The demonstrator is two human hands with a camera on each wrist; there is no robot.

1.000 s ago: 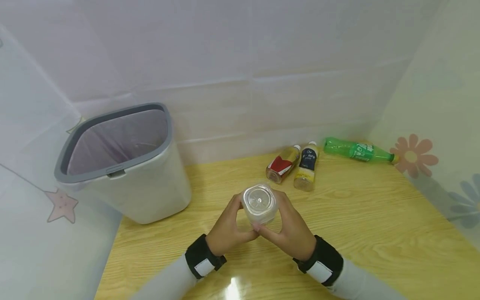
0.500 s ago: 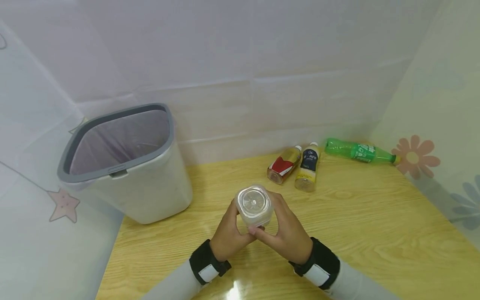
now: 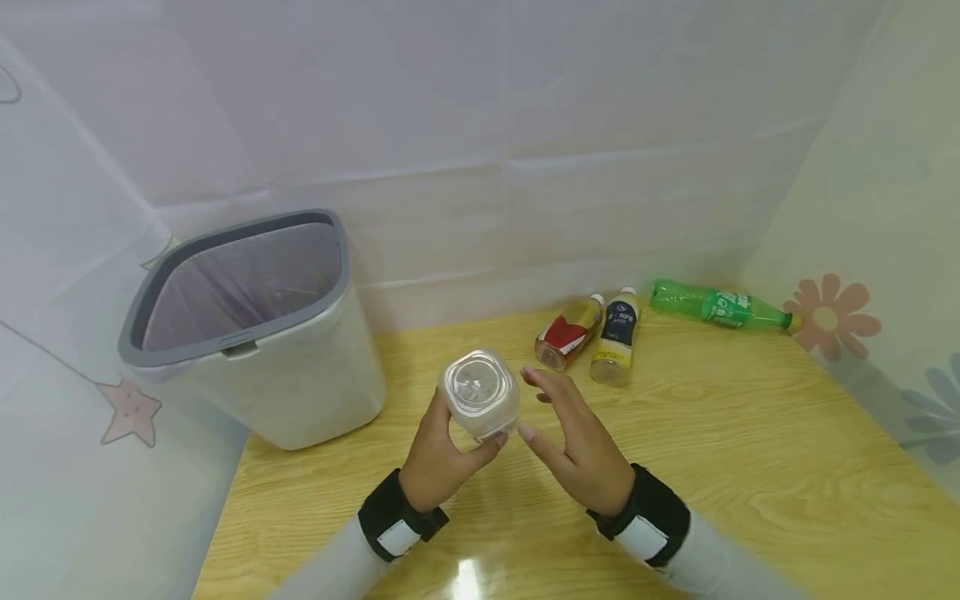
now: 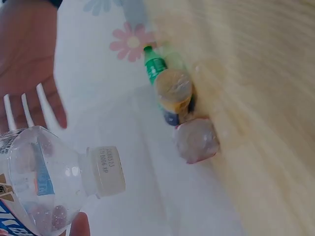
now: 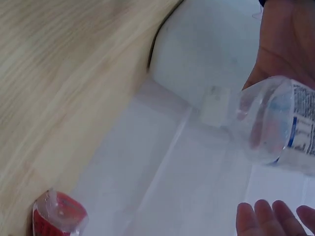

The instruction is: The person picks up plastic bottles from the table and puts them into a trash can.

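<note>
My left hand [image 3: 442, 462] grips a clear plastic bottle [image 3: 480, 392], thumb on its near side. The bottle's square base faces up toward the head camera. Its white cap [image 4: 108, 169] and blue-and-white label [image 5: 300, 123] show in the wrist views; the cap end points down. Just right of the bottle is my right hand [image 3: 581, 450], apart from it, with thumb and fingers spread and nothing between them. In the left wrist view that right hand [image 4: 29, 69] has its fingers extended beside the bottle.
On the wooden table [image 3: 712, 467], a white bin [image 3: 322, 375] with grey rim and liner stands at left. Along the back wall lie a red-labelled bottle [image 3: 566, 335], a dark-and-yellow-labelled bottle [image 3: 617, 329] and a green bottle [image 3: 720, 306].
Both hands held the bottle before. The right hand has let go and opened, while the left hand has carried the bottle a little to the left.
</note>
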